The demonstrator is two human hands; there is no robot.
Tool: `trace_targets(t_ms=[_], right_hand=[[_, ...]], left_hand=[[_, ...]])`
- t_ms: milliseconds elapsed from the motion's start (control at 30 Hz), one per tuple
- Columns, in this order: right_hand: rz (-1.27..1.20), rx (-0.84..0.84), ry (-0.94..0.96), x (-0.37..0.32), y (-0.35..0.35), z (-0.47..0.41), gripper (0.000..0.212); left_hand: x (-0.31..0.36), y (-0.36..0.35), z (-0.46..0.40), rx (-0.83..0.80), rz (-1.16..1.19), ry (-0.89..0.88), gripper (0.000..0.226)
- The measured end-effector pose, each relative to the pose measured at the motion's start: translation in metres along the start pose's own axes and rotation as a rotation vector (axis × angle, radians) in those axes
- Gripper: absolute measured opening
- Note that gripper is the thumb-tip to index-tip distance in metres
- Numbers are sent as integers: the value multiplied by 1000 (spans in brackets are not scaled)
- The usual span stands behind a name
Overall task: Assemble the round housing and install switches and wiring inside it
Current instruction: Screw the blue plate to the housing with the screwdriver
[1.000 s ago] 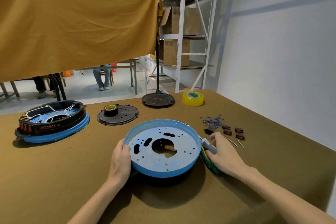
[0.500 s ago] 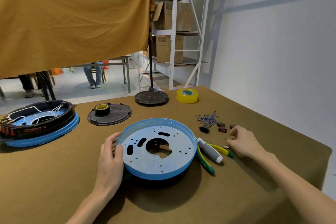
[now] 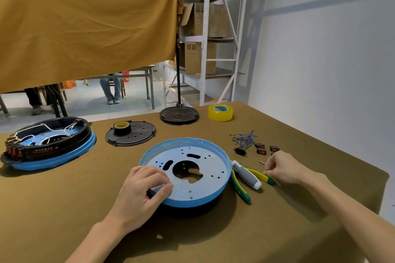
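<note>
Housing [image 3: 192, 175] rim was gripped by left hand [image 3: 141, 194] to steady it; screw [image 3: 262, 162] approx. pinched by right hand [image 3: 284, 168], prob. for fastening.

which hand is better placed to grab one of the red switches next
Right. The right hand lies just in front of the red switches, while the left hand has its grip on the blue housing rim.

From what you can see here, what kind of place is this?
Probably a small assembly workshop or factory. A metal shelf rack holds cardboard boxes, and the brown worktable carries a blue round housing, pliers and loose switches.
</note>
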State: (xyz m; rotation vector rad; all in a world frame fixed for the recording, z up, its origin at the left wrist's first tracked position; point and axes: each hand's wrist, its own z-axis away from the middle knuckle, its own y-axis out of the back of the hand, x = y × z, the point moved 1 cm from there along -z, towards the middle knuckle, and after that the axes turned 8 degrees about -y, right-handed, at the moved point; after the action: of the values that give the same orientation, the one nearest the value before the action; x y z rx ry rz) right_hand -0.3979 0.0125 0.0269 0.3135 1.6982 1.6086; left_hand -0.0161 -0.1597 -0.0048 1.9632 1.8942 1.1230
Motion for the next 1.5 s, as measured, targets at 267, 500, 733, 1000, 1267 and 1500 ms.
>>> trace_targets(t_ms=[267,500,733,1000,1267,1500], right_hand=[[-349,340,162,-60,0,20,10],[-642,445,459,-147,-10,54,11],[-800,653,613,-197,19,59,17],[-677,443,565,-206,-8,43,16],[-434,260,545,-205,-37,44,14],[-558,250,584,-225,-36,42,4]], left_hand=[[0,8,-5,-306,-215,-135,62],[16,20,-25,17,77,-46,48],[33,58,-61,371,746,615,53],[23,53,-44,117,1007,1035,46],[2,41,-20,-99,936,1069,59],[-19,37,-19,-241,888,1047,71]])
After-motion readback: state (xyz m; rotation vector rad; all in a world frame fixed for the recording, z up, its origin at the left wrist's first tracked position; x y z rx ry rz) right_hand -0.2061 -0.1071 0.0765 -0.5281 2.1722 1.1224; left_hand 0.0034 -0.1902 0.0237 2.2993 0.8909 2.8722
